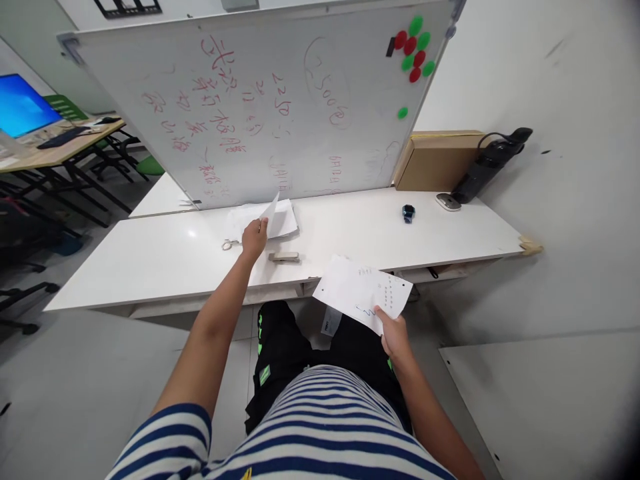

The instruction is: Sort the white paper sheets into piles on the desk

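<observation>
My left hand (255, 239) is closed on the edge of a white sheet of paper (273, 212), which tilts up above a stack of papers (286, 220) on the white desk. In my right hand (395, 332) is a printed sheet (350, 287) with blue handwriting, held by its lower right part with the thumb on top. That sheet hangs in front of the desk edge, over my lap. A stapler (284, 257) lies just right of my left hand. Scissors (230, 245) rest to its left, their blades partly hidden by the papers.
A whiteboard (280, 133) with red writing and magnets stands along the back of the desk (345, 227). To the right are a wristwatch (409, 213), a computer mouse (449, 202), a cardboard box (435, 167) and a black bottle (490, 163). A wall bounds the right side.
</observation>
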{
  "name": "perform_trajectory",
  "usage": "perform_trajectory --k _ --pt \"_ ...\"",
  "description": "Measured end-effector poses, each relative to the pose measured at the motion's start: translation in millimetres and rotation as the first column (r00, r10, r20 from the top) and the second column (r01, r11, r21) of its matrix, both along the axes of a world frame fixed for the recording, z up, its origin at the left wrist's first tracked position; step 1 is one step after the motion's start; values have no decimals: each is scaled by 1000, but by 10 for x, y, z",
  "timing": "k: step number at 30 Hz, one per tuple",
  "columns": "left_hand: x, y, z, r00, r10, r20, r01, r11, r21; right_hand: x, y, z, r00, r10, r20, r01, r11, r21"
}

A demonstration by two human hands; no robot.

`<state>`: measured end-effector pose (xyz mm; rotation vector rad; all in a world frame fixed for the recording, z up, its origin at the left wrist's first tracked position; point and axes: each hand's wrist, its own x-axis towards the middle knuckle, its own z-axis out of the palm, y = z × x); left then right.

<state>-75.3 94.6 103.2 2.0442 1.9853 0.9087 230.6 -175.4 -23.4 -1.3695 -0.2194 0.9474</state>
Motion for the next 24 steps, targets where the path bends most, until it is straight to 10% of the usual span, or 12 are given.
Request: perform_trajectory --k 5,11,16,24 --pt "350 -746 117 973 -204 110 163 939 302 42 243 47 991 133 -33 -132 991 20" --pt "1142 -1708 -413 725 -652 -223 689 682 245 -18 505 154 933 334 -135 -323 942 97" --pt "1389 -1961 -767 626 -694 -356 769 625 134 -62 527 289 873 441 -208 -392 888 240" --pt "1383 -2129 -781 603 -745 -285 771 636 -33 -27 451 254 882 427 -199 -402 903 154"
